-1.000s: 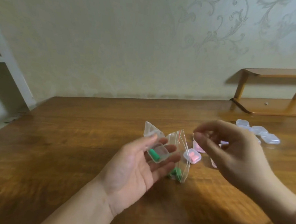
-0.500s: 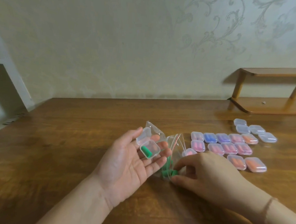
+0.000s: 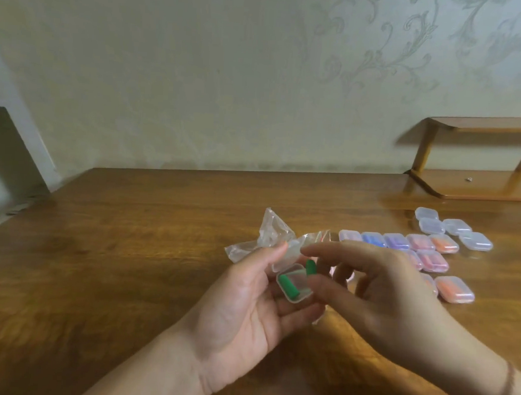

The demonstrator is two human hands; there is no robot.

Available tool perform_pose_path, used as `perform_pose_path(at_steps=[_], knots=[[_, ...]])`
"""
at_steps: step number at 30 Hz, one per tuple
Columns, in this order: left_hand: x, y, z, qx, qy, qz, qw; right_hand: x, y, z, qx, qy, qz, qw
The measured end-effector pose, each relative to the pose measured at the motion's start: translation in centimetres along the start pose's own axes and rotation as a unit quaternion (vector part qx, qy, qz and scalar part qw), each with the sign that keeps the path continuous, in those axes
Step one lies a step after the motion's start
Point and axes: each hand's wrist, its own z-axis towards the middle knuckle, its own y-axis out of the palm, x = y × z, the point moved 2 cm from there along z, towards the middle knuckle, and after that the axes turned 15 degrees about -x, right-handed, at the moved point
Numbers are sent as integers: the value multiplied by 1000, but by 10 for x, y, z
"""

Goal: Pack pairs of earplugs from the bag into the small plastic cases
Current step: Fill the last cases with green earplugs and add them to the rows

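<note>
My left hand [image 3: 246, 306] lies palm up above the table and holds a small clear open case [image 3: 294, 286] on its fingers, the lid tipped back. One green earplug [image 3: 287, 286] lies in the case. My right hand [image 3: 378, 293] is just to the right of it and pinches a second green earplug [image 3: 310, 268] between thumb and forefinger, right over the case's far edge. The clear plastic bag [image 3: 270, 233] lies crumpled on the table behind my hands, partly hidden by them.
Rows of closed cases holding pink, blue, purple and orange earplugs [image 3: 432, 259] lie on the wooden table [image 3: 128, 250] at the right. Several empty clear cases [image 3: 455, 229] sit behind them. A small wooden shelf [image 3: 480, 180] stands at the back right by the wall.
My right hand has lifted from the bag on the table and brought a green earplug up to the open case. My left hand has stayed roughly in place with the case.
</note>
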Motion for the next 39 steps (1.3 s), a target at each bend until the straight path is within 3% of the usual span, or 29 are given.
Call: perform_pose_path(at_steps=[8, 15, 20, 24, 28, 31, 33, 35, 36, 39], knots=[[-3, -3, 1, -34, -3, 7, 999, 4, 6, 3, 12, -11, -99, 995], [1, -3, 0, -21, 3, -6, 1000, 5, -13, 1, 92, -3, -39, 995], [-3, -1, -1, -22, 18, 149, 988, 8, -9, 0, 50, 11, 37, 998], [-5, 0, -3, 15, 49, 339, 940, 4, 1, 0, -22, 6, 58, 998], [-8, 7, -3, -14, 101, 413, 905, 10, 3, 2, -30, -10, 204, 979], [-13, 10, -4, 14, 176, 504, 845, 17, -8, 2, -7, -9, 251, 968], [-9, 9, -4, 78, 241, 615, 747, 18, -14, 1, -17, -5, 232, 973], [-2, 10, 1, 120, 276, 727, 617, 18, -20, 2, -35, 2, 224, 974], [-1, 11, 5, 115, 281, 748, 590, 19, -26, 2, -50, 9, 222, 974], [-4, 30, 20, 85, 264, 771, 573, 27, -66, -10, -167, 55, 207, 962]])
